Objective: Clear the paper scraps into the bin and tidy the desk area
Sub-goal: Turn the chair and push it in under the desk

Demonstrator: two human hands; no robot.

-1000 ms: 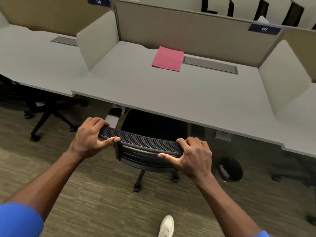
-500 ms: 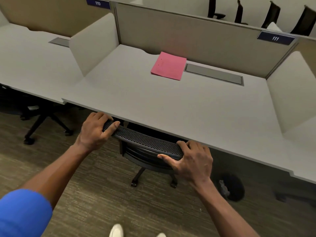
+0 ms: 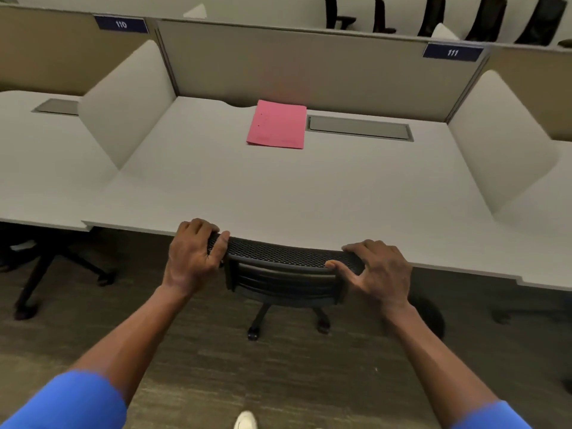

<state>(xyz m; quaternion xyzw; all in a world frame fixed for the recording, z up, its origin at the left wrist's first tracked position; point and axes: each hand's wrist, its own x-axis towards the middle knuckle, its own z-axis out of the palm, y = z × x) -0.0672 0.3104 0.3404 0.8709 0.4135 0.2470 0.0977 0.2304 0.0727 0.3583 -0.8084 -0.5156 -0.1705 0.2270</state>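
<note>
A black mesh office chair [image 3: 278, 258] stands pushed in under the white desk [image 3: 278, 193], its backrest top against the desk's front edge. My left hand [image 3: 193, 255] grips the left end of the backrest top. My right hand [image 3: 379, 270] holds the right end, thumb under the rim and fingers over it. A pink folder [image 3: 277, 124] lies flat at the back of the desk. A dark round bin [image 3: 431, 317] sits on the floor under the desk to the right, mostly hidden behind my right wrist. No paper scraps show on the desk.
White side dividers [image 3: 130, 100] [image 3: 498, 140] flank the desk, with a beige back panel [image 3: 309, 63] and a grey cable tray lid [image 3: 359, 127]. Another chair base [image 3: 46, 274] stands under the left desk. Brown carpet [image 3: 216, 351] lies below, and my white shoe [image 3: 246, 421] shows at the bottom.
Both hands have pushed the chair forward under the desk until its backrest reaches the desk edge. The view has moved closer to the desk, and the bin is now largely hidden.
</note>
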